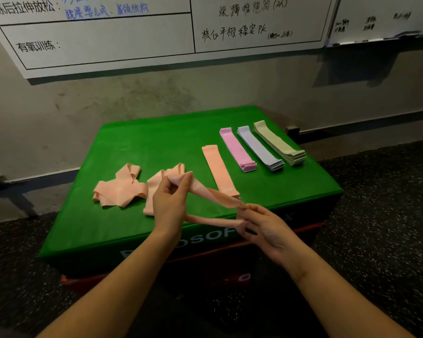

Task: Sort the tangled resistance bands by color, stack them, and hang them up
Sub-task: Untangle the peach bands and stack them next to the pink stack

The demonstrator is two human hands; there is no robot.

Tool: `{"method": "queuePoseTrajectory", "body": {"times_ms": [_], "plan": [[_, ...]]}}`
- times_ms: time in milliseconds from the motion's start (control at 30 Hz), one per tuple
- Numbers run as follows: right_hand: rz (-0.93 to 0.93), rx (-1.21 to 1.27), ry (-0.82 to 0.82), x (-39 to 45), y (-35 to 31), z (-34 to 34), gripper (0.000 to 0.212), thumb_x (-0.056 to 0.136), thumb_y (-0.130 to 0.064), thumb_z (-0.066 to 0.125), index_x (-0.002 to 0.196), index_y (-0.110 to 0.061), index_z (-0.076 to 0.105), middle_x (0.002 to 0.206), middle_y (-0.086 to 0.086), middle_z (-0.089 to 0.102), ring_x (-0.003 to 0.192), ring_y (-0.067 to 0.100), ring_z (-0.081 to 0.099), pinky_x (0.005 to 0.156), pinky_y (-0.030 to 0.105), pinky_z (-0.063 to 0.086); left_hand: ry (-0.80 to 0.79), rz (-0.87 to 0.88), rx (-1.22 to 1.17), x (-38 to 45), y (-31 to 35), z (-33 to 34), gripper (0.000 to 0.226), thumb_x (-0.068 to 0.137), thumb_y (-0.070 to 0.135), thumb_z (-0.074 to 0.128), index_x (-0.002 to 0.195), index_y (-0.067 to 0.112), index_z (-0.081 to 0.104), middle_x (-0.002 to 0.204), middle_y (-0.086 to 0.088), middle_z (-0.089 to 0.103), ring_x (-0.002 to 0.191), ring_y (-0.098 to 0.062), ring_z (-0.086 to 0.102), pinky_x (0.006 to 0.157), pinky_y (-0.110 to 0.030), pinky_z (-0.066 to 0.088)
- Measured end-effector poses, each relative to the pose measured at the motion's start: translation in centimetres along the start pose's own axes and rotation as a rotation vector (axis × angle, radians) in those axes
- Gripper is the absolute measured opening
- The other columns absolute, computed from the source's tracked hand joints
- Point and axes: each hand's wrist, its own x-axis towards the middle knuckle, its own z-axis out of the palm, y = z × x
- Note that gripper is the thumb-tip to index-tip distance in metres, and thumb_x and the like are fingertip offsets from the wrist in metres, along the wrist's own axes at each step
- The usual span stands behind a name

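Peach band (213,195) hangs stretched between my left hand (167,203) and right hand (261,228), fingers pinching each end, just before the peach stack (220,169); I judge flattening and laying it there comes next.

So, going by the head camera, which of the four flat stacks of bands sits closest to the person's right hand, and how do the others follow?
Starting from the right hand:
1. Peach stack, just beyond the hand, leftmost in the row.
2. Pink stack, next to the right.
3. Lavender stack, third along.
4. Pale green stack, at the far right end of the green mat.
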Motion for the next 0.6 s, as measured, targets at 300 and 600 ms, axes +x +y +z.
{"method": "queuePoseTrajectory", "body": {"times_ms": [300,600], "plan": [[0.059,0.435,-0.213,0.1,-1.6,1.4,0.017,0.095,-0.02,0.05,0.099,-0.007,0.059,0.058,0.002,0.051,0.063,0.018,0.055,0.096,0.046,0.048,-0.033,-0.086,0.132,1.1,-2.8,0.2,0.017,0.093,0.03,0.066,0.09,0.013,0.065,0.096,-0.001,0.07,0.092,-0.009,0.064,0.076,-0.021,0.045],[-0.009,-0.295,-0.095,2.8,-0.3,-0.1,0.021,0.085,-0.013,0.072,0.1,-0.004,0.059,0.081,0.008,0.068,0.068,0.016,0.066,0.069,0.029,0.055,0.017,-0.173,0.012,4.4,-2.3,1.1,0.034,0.097,0.038,0.059,0.111,0.007,0.064,0.104,0.004,0.067,0.102,-0.015,0.059,0.086,-0.033,0.047]]}}
